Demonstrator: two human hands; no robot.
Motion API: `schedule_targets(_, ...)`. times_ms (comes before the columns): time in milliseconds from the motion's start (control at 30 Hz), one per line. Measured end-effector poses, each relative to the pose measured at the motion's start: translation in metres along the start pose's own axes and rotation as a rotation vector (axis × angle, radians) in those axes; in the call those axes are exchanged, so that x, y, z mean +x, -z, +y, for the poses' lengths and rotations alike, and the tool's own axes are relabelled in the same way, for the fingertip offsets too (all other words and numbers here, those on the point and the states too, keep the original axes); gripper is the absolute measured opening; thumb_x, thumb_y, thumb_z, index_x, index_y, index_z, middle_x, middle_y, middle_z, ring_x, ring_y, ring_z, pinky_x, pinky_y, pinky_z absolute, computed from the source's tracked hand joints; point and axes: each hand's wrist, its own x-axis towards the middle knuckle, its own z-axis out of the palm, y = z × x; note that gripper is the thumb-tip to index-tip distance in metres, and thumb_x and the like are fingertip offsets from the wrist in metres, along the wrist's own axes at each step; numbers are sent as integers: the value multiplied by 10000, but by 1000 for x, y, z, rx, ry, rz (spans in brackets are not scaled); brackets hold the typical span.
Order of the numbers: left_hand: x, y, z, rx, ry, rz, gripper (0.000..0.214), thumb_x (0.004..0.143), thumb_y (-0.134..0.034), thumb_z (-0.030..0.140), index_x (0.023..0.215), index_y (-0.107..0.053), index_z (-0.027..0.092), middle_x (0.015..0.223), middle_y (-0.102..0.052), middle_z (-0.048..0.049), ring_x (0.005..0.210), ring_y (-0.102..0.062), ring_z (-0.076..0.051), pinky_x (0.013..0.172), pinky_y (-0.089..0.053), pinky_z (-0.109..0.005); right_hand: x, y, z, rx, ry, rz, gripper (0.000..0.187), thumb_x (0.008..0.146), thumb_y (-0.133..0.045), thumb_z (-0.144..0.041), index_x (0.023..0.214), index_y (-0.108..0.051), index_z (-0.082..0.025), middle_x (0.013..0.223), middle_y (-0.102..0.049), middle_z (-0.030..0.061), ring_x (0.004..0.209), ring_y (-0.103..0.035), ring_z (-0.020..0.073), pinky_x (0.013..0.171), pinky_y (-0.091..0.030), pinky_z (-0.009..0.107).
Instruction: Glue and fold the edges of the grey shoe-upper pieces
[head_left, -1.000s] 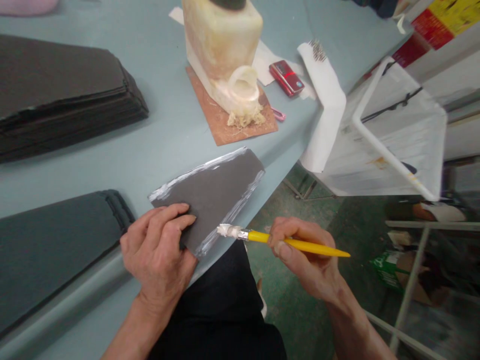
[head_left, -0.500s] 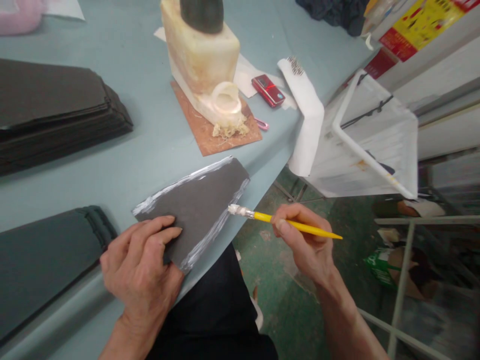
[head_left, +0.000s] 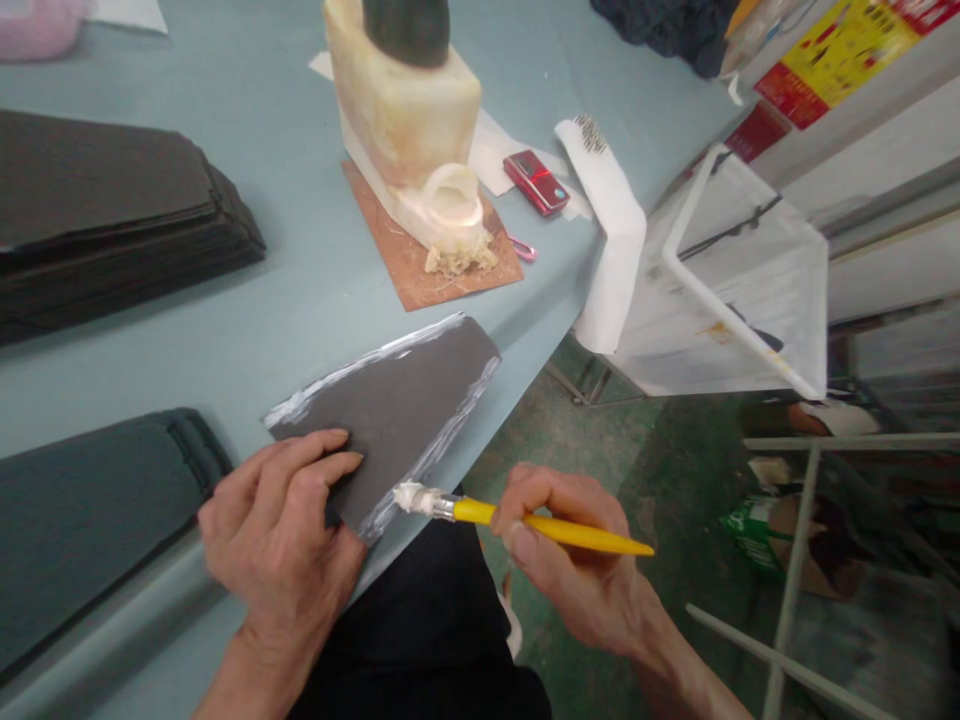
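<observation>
A dark grey tapered sheet piece [head_left: 405,400] lies at the table's edge, with white glue-like streaks along its two long sides. My left hand [head_left: 285,520] grips its near left end, fingers curled on top and the thumb at the lower edge. In my right hand [head_left: 566,545] is a yellow-handled brush [head_left: 480,510], held like a pen. Its white-coated bristles touch the streaked side closest to me, toward the lower end. Part of the sheet is hidden under my left fingers.
Stacks of black pieces [head_left: 112,190] and dark green pieces [head_left: 97,510] lie left. Behind the sheet, a yellowed plastic jug [head_left: 405,120] rests on a brown board [head_left: 405,285]. A red device [head_left: 536,182] and white strip [head_left: 611,230] sit near the edge, beside a white bin [head_left: 660,340].
My right hand has drawn the brush down and left along the near side of the sheet. My left hand and the sheet have stayed in place.
</observation>
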Motion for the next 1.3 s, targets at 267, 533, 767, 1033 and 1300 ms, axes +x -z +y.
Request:
schedule_targets(267,-1,-1,-1,15,-10,4,368,852,-625,-58,1083,-689,222,1148,-833,-92,1108,-717,-380,941,-480,-527,18,26,29,-124,-95,329,185,973,-705,-307,814,-736,-217,640,-632,-46,580,-563,93,570,-455,212)
schedule_targets(533,-3,-1,0,27,-1,-15,369,871,-641,-35,1108,-689,244,1163,-836,-79,1128,-721,-374,946,-485,-523,15,17,12,-176,-29,182,148,958,-679,-199,819,-719,-226,675,-703,-48,550,-600,79,526,-455,187)
schedule_targets(767,-6,-1,-4,9,-3,-38,360,881,-636,-6,1128,-682,252,1190,-831,-77,1150,-717,-373,947,-480,-526,-3,-3,-20,-143,40,21,153,929,-639,-145,810,-641,-242,647,-684,-71,530,-613,70,565,-479,185)
schedule_targets(1033,-9,-4,-10,4,-37,-23,391,857,-671,24,1169,-689,257,1202,-828,-61,1159,-711,-346,936,-475,-495,-4,-5,-10,-84,-105,33,226,1001,-657,-264,783,-698,-225,628,-666,-41,549,-584,91,550,-449,220)
schedule_targets(1300,-3,-2,2,-17,18,27,363,848,-598,-7,1090,-684,250,1154,-836,-49,1129,-710,-319,934,-445,-458,21,35,33,29,-84,523,240,984,-747,-405,841,-722,-214,586,-602,-51,519,-513,90,516,-417,211)
